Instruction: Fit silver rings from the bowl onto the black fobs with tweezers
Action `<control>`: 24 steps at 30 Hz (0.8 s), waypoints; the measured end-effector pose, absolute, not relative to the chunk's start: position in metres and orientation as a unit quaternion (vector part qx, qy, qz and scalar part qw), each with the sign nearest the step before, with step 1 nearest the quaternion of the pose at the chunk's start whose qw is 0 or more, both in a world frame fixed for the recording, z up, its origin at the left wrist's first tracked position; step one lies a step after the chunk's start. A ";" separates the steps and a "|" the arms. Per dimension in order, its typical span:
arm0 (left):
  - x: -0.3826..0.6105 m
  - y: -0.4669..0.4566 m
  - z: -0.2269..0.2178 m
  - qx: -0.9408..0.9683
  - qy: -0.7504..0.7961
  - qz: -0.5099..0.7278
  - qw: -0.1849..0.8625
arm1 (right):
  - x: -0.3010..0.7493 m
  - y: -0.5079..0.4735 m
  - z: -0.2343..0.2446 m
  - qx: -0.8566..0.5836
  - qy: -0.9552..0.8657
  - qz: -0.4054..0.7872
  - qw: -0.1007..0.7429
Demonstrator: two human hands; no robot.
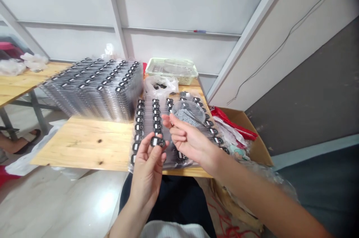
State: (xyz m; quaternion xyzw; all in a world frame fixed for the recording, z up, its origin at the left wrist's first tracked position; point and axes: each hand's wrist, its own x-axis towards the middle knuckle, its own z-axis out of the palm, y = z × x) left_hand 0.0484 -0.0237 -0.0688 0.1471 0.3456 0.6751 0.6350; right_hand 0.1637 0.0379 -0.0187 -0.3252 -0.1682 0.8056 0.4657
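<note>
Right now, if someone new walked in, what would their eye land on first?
The tall stack of clear plastic trays draws the eye first, at the far end of the wooden table. Closer in, rows of small black pieces fill a clear tray, and your left hand holds one small black piece beside your right hand. An open cardboard box stands past the table's right edge.

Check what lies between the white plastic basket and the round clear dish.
Head view: a translucent plastic bag of small black parts lies between the white plastic basket and the round clear dish.
</note>
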 end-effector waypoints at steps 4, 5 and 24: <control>0.054 -0.020 -0.062 0.123 0.350 0.682 0.631 | 0.161 0.036 -0.014 -0.351 -0.318 0.745 0.469; 0.056 -0.019 -0.061 0.119 0.351 0.686 0.627 | 0.161 0.037 -0.011 -0.369 -0.369 0.711 0.471; 0.086 0.019 -0.063 0.167 0.323 0.678 0.639 | 0.184 0.046 -0.014 -0.524 -0.799 0.067 0.287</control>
